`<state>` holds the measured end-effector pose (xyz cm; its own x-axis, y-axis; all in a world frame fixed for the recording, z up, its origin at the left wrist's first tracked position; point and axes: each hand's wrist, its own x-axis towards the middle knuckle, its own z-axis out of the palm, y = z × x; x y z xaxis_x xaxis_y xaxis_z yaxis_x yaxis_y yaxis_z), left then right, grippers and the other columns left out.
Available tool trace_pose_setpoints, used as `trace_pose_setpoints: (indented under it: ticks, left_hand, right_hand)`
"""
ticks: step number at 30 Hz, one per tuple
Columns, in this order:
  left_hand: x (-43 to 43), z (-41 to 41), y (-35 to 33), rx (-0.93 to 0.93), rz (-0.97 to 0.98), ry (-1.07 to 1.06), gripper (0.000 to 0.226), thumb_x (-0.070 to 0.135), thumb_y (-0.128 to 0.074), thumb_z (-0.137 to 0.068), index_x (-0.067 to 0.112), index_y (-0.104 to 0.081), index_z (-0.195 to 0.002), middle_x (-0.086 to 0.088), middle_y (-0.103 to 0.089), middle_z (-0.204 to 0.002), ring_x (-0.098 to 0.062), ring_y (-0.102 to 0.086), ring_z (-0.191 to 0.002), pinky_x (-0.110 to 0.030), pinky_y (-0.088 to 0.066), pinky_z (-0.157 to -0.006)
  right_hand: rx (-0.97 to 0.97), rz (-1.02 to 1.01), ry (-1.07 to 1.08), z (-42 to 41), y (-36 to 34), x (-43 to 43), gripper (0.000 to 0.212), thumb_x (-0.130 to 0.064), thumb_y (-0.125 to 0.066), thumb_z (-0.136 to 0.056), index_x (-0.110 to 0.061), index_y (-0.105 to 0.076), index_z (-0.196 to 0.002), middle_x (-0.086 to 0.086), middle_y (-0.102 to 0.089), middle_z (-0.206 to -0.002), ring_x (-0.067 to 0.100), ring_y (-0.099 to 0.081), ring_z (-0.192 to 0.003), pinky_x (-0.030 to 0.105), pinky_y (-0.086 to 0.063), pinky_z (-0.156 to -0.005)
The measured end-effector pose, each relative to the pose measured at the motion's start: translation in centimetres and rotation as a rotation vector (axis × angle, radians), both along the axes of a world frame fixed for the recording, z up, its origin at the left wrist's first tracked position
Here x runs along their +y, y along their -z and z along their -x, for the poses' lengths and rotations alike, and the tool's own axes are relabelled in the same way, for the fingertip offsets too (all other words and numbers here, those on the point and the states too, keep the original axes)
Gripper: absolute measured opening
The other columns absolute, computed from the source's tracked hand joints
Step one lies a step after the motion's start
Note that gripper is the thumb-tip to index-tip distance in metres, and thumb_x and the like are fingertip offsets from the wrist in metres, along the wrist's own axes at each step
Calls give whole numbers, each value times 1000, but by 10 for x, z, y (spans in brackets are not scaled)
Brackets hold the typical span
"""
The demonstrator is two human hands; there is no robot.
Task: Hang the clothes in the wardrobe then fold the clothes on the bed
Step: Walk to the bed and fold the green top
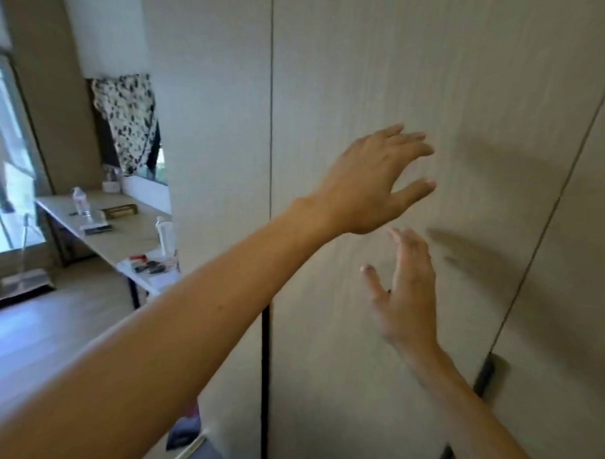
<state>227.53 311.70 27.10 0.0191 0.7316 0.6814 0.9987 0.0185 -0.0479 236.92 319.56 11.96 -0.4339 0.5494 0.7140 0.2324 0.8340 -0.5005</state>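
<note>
A tall wardrobe with pale wood-grain doors (pixel 408 71) fills most of the head view, and its doors are closed. My left hand (pixel 371 182) reaches in from the lower left, fingers spread, just in front of the middle door. My right hand (pixel 406 294) comes up from the lower right with fingers apart, close to the same door and below the left hand. Neither hand holds anything. Dark door handles (pixel 484 374) show at the door's lower right edge. A patterned black-and-white garment (pixel 129 118) hangs at the back left by the window. No bed is in view.
A long light desk (pixel 123 235) stands along the left wall with a water bottle (pixel 80 201), a white bottle (pixel 164 234) and small items on it. A bright window (pixel 3 154) is at far left. Wooden floor (pixel 51 341) lies below. Dark cloth (pixel 184 432) lies near the wardrobe's foot.
</note>
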Motion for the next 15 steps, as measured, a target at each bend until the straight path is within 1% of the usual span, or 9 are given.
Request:
trace_pose_setpoints:
  ticks: [2,3,5,6,9,12,13,14,15]
  left_hand:
    - [-45,39,13,-130,-58,-112,51,49,-46,-101,21,-53,-143,2,-50,-151,-17,-39,-144,-40,-28,-120]
    - [-65,55,21,-191,-93,-149,50,49,-46,-100,20,-56,-139,3,-55,-146,-17,-46,-139,-42,-33,-117]
    - [-105,82,38,-304,-174,-217,46,49,-48,-99,19,-61,-132,3,-62,-138,-16,-54,-129,-42,-39,-111]
    - [-131,95,49,-366,-200,-267,43,47,-50,-99,19,-63,-130,4,-63,-135,-16,-55,-127,-40,-40,-110]
    - [-205,131,87,-521,-283,-411,34,41,-56,-99,22,-65,-126,8,-66,-127,-12,-55,-122,-32,-40,-105]
    - [-258,152,127,-682,-411,-518,26,37,-57,-98,25,-69,-118,14,-70,-115,-6,-59,-112,-26,-45,-96]
    - [-284,165,143,-735,-455,-556,23,35,-58,-97,24,-70,-114,15,-70,-110,-2,-60,-107,-21,-46,-92]
    - [-300,172,155,-775,-484,-578,21,33,-59,-97,24,-71,-111,17,-70,-105,2,-60,-102,-14,-45,-88]
    - [-312,178,166,-784,-504,-599,18,32,-60,-97,24,-72,-109,19,-69,-102,7,-60,-98,-7,-42,-84]
  right_hand:
    - [-11,55,-131,37,-2,-24,62,-35,-63,-94,-19,-37,-148,6,-38,-154,23,-38,-142,51,-38,-114]
    - [-19,77,-181,53,-1,-35,61,-32,-64,-93,-18,-39,-147,5,-40,-152,21,-41,-139,43,-38,-114]
    - [-38,141,-276,82,-1,-57,57,-28,-65,-94,-17,-42,-145,2,-43,-149,15,-44,-135,27,-35,-106]
    - [-52,175,-331,100,2,-73,55,-28,-65,-94,-18,-43,-144,0,-44,-148,13,-45,-133,24,-34,-102]
    - [-90,262,-478,155,15,-125,51,-27,-66,-94,-20,-46,-141,-1,-47,-144,13,-47,-130,26,-36,-100]
    - [-110,332,-581,200,31,-169,46,-27,-66,-93,-23,-48,-136,-4,-51,-139,11,-51,-125,34,-43,-104]
    - [-126,361,-624,225,39,-194,45,-28,-66,-93,-24,-48,-134,-5,-51,-138,11,-52,-124,33,-45,-103]
    - [-146,388,-646,241,45,-211,44,-28,-65,-93,-25,-49,-134,-5,-52,-137,11,-54,-122,28,-46,-99]
    - [-164,413,-665,254,49,-226,43,-28,-65,-93,-26,-50,-133,-5,-53,-137,11,-55,-121,20,-46,-91]
